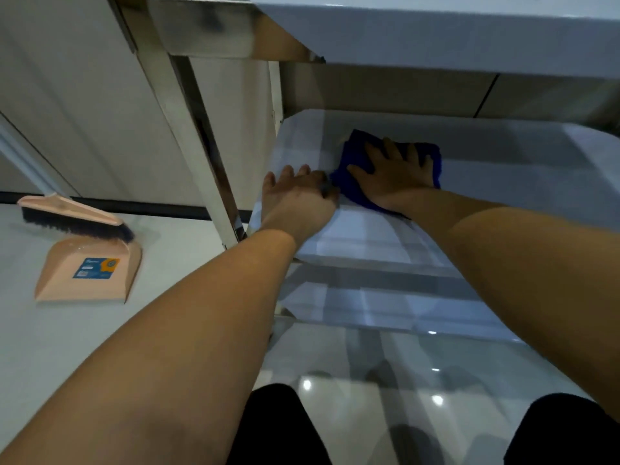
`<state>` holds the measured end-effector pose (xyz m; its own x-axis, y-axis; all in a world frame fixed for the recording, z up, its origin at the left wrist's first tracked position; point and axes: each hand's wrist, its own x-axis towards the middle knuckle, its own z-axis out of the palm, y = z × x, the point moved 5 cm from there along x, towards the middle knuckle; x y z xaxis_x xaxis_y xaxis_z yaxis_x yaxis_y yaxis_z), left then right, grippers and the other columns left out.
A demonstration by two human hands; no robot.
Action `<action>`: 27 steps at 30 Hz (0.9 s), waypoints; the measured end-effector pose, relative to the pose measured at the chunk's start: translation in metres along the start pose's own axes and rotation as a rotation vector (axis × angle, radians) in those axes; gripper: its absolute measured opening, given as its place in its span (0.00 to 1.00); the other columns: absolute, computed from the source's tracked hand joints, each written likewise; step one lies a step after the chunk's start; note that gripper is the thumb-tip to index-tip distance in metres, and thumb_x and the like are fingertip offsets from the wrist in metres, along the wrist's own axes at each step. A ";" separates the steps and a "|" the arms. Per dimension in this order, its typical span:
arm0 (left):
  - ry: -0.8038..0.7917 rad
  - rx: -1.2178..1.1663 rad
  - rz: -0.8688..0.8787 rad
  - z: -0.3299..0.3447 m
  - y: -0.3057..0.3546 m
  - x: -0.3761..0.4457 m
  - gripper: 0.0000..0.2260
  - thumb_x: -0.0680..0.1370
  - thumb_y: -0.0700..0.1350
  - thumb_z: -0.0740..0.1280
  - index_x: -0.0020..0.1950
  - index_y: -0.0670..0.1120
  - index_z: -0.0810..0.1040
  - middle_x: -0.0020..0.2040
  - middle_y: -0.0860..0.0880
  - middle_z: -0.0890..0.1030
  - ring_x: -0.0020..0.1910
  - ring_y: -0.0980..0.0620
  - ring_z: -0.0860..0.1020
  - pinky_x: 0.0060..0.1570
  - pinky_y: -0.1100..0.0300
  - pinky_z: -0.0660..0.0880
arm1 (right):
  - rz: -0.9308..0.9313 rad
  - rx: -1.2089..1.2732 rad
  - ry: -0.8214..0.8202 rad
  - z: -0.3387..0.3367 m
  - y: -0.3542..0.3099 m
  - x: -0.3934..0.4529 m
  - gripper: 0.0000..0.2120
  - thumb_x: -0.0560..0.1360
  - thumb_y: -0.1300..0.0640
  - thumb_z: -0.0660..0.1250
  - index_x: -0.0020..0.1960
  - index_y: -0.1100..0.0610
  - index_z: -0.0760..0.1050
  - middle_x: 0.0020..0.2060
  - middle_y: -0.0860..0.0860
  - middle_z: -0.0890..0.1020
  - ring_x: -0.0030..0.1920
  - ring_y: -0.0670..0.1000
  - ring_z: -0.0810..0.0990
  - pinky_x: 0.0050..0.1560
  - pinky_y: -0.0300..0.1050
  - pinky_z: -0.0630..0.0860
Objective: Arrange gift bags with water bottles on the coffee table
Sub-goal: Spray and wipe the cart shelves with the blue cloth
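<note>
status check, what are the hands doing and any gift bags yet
Right hand flat on blue cloth, lower shelf. Left hand open on shelf edge. No bags or bottles visible.

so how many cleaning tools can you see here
3. A blue cloth lies on the lower shelf under the right hand; a brush rests on a peach dustpan on the floor, left. Others may be hidden.

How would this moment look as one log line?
right hand: flat on blue cloth, lower shelf | left hand: resting beside | gift bags, bottles: unseen
</note>
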<state>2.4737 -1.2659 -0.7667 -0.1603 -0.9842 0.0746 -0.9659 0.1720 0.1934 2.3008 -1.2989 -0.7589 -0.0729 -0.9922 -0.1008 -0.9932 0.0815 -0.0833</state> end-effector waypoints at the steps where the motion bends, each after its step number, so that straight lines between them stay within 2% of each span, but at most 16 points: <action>1: -0.014 0.002 -0.001 0.000 -0.001 0.000 0.22 0.82 0.59 0.51 0.72 0.56 0.71 0.70 0.50 0.72 0.70 0.44 0.67 0.72 0.41 0.58 | 0.011 0.005 -0.009 0.001 0.002 -0.015 0.35 0.79 0.29 0.44 0.82 0.41 0.42 0.82 0.48 0.44 0.80 0.64 0.44 0.77 0.68 0.44; 9: -0.067 0.038 -0.018 -0.010 0.008 -0.007 0.22 0.83 0.60 0.52 0.73 0.53 0.71 0.72 0.46 0.71 0.72 0.41 0.66 0.73 0.42 0.57 | 0.021 0.027 0.007 -0.001 0.016 -0.112 0.33 0.80 0.30 0.46 0.81 0.40 0.46 0.82 0.47 0.46 0.80 0.64 0.45 0.77 0.68 0.44; 13: -0.095 0.050 -0.107 -0.014 0.017 -0.001 0.21 0.82 0.59 0.53 0.64 0.49 0.76 0.66 0.43 0.76 0.66 0.39 0.70 0.67 0.43 0.64 | 0.002 0.023 0.000 0.003 0.034 -0.142 0.33 0.80 0.30 0.43 0.81 0.39 0.45 0.82 0.45 0.45 0.81 0.60 0.44 0.78 0.64 0.42; 16: -0.089 0.057 -0.138 -0.013 0.047 0.006 0.19 0.80 0.55 0.58 0.65 0.46 0.76 0.67 0.41 0.75 0.69 0.38 0.68 0.68 0.45 0.66 | 0.038 0.037 0.030 0.004 0.059 -0.158 0.32 0.80 0.31 0.43 0.81 0.39 0.46 0.82 0.45 0.46 0.81 0.58 0.45 0.79 0.63 0.42; 18: -0.057 -0.006 -0.078 -0.007 0.077 0.009 0.18 0.81 0.53 0.58 0.67 0.47 0.76 0.67 0.42 0.76 0.69 0.39 0.70 0.68 0.48 0.67 | 0.093 0.038 0.050 0.004 0.083 -0.160 0.31 0.81 0.33 0.43 0.82 0.40 0.46 0.82 0.45 0.47 0.81 0.57 0.46 0.79 0.63 0.43; 22: -0.082 -0.073 0.057 0.014 0.126 0.011 0.21 0.82 0.54 0.56 0.74 0.51 0.70 0.73 0.44 0.71 0.74 0.41 0.64 0.72 0.48 0.59 | 0.156 0.019 0.055 0.002 0.110 -0.137 0.31 0.80 0.32 0.43 0.81 0.40 0.46 0.82 0.46 0.50 0.81 0.59 0.47 0.78 0.66 0.45; 27: -0.081 -0.038 0.079 0.028 0.130 0.023 0.20 0.83 0.54 0.52 0.73 0.55 0.70 0.71 0.45 0.72 0.71 0.43 0.66 0.72 0.44 0.58 | 0.114 0.011 0.089 -0.001 0.108 -0.095 0.32 0.78 0.31 0.46 0.80 0.41 0.52 0.81 0.49 0.55 0.80 0.62 0.51 0.75 0.70 0.50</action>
<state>2.3391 -1.2670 -0.7672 -0.2528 -0.9674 0.0123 -0.9414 0.2489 0.2276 2.2001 -1.1962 -0.7577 -0.1939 -0.9808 -0.0224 -0.9769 0.1951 -0.0873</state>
